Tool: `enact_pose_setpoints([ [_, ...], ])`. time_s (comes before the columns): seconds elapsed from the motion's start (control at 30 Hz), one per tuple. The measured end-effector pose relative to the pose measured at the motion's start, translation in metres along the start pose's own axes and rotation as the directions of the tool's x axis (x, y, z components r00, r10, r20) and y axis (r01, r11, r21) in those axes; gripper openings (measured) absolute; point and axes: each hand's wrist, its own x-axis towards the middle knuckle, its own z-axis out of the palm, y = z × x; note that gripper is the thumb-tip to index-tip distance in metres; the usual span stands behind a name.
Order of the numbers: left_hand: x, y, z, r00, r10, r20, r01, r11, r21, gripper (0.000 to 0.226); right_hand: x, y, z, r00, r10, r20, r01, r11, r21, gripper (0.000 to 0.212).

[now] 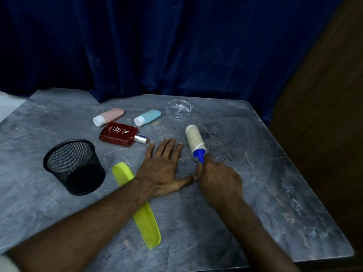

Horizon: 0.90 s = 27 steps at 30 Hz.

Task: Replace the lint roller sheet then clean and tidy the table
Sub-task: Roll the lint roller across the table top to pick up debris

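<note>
The grey bench (255, 173) carries dark hairs near the roller — cleaning looks underway, tidying not begun. The left hand (165, 167) lies flat, fingers spread; the right hand (218, 179) grips the lint roller (195, 140) by its blue handle — roll resting on the bench.

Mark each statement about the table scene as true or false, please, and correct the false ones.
1. The right hand holds the lint roller by its blue handle. True.
2. The left hand grips the yellow comb. False: it lies flat and open on the table; the comb lies under the forearm.
3. The black mesh cup lies on its side. False: it stands upright.
4. The red perfume bottle lies flat near two small tubes. True.
5. The glass ashtray holds the blue tube. False: the tube lies beside it.
</note>
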Motion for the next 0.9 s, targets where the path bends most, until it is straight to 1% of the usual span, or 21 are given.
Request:
enact_pose_setpoints([
  [0.13,0.0,0.0,0.0,1.0,0.001,-0.012,-0.001,1.0,0.003,0.124,0.005,0.013,-0.002,0.999,0.04,0.013,-0.041,0.995,0.094,0.043],
  [0.27,0.0,0.001,0.0,1.0,-0.001,0.008,0.001,1.0,-0.001,0.121,0.01,0.04,-0.007,0.993,0.111,0.031,-0.114,0.986,0.124,0.043],
  [0.47,-0.001,-0.001,-0.002,1.0,0.01,0.021,-0.01,1.0,-0.002,0.123,0.011,0.099,-0.019,0.959,0.248,0.135,-0.262,0.959,0.104,0.04],
  [0.6,-0.002,0.001,-0.004,1.0,0.006,0.026,-0.006,1.0,-0.002,0.124,0.004,0.138,-0.027,0.948,0.295,0.119,-0.305,0.949,0.081,0.043],
  [0.77,-0.002,0.002,-0.007,0.999,0.008,0.045,-0.008,1.0,0.0,0.123,-0.003,0.166,-0.033,0.904,0.41,0.118,-0.415,0.91,0.014,0.043],
  [0.9,-0.002,0.002,-0.006,0.999,0.01,0.047,-0.011,1.0,0.003,0.123,-0.003,0.161,-0.034,0.912,0.399,0.091,-0.4,0.917,-0.012,0.04],
])
